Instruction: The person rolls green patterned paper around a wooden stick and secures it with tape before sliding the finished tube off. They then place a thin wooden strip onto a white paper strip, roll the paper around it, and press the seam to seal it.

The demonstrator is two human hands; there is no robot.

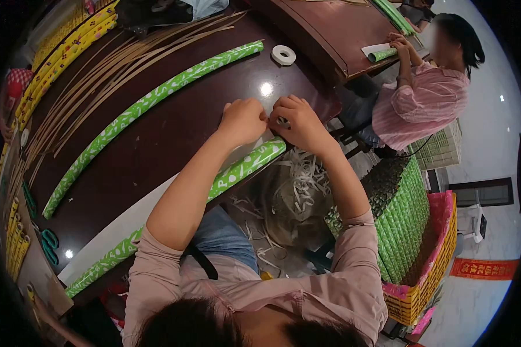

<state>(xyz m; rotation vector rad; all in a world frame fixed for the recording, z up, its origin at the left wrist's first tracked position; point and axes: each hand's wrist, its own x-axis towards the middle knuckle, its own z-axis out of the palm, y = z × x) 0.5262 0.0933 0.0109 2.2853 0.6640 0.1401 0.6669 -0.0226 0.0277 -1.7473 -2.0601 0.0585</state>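
Observation:
My left hand (241, 122) is closed at the far right end of a partly rolled green patterned sheet, fingers bent together; what they pinch is too small to tell. Close beside it, my right hand (298, 124) curls around a small white tape roll. Under my forearms the green roll (249, 163) lies along the table's near edge, its white underside (121, 231) spread flat behind it. A finished green tube (150, 101) rests farther back on the table. Near that tube's right end is another white tape roll (283, 55).
Thin wooden strips (98, 81) and yellow tubes (69, 58) lie at the left, with green-handled scissors (49, 246). White scraps (301, 179) fill a bag below the table edge. A yellow crate (440, 260) of green tubes stands right. A person in pink (422, 107) sits at another table.

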